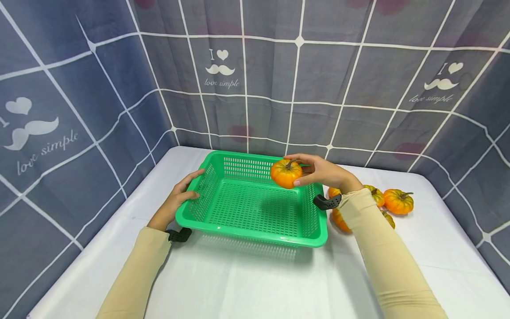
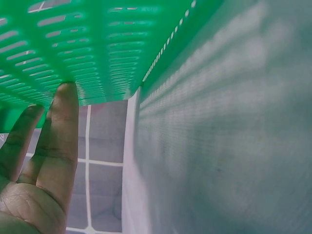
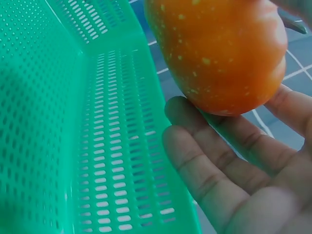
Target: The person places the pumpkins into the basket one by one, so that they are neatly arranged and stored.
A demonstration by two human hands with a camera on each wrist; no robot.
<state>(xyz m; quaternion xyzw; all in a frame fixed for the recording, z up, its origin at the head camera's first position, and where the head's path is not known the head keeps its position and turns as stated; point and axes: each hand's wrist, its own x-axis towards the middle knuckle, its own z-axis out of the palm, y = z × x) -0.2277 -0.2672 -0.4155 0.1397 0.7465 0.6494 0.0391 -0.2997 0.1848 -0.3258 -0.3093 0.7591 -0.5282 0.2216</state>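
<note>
My right hand [image 1: 318,170] grips a small orange pumpkin [image 1: 286,173] with a short stem, thumb at the near side and fingers behind. The pumpkin is over the right part of a green plastic basket [image 1: 251,238] with slotted walls. In the right wrist view, the pumpkin's speckled underside [image 3: 219,58] shows above the basket's rim, and two lower fingers lie beside that rim. My left hand [image 1: 179,197] holds the basket's left side, thumb over the rim on the inside. Its fingers [image 2: 61,131] reach along the slotted outside wall in the left wrist view.
Several more small pumpkins [image 1: 398,202] lie right of the basket, partly hidden behind my right forearm. A white cloth [image 1: 247,283] covers the table. Grey checked curtains [image 1: 271,71] stand close around its back and sides.
</note>
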